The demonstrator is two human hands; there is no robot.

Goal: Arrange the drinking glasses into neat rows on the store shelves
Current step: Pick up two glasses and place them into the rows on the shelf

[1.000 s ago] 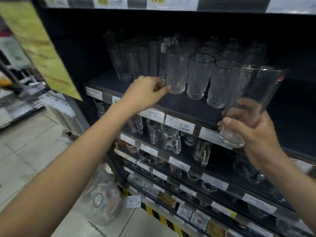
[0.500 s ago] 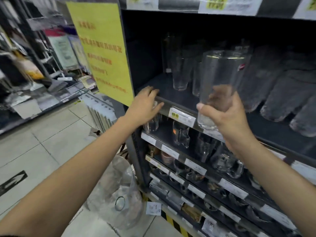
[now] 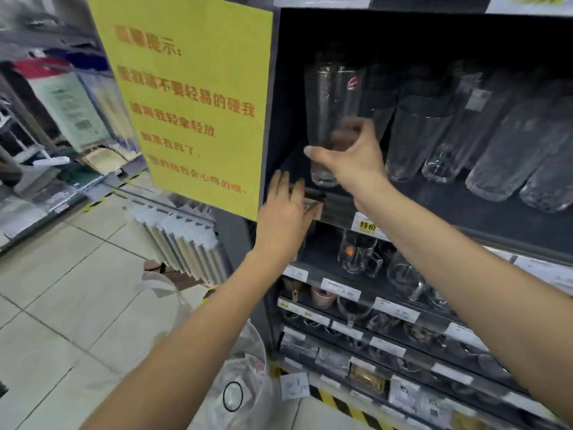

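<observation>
Plainly risking most at the dark shelf (image 3: 434, 200) filling the right of the frame: possibly catching the front lip with the base while lowering, and tipping outward. Crowding the opening from upper centre with the yellow sign (image 3: 192, 103), hanging just left. Perhaps clinking into the row of glasses (image 3: 415, 141) at right, standing near the free corner. Holding the tall glass (image 3: 328, 100) upright at centre, above the shelf's left end, not yet set down. Clamping the right hand (image 3: 350, 159) round its lower part, possibly slipping on smooth glass. Resting the left hand (image 3: 285, 218), fingers straight, against the shelf edge below. Leaving the price label (image 3: 367, 225) showing beside it.
</observation>
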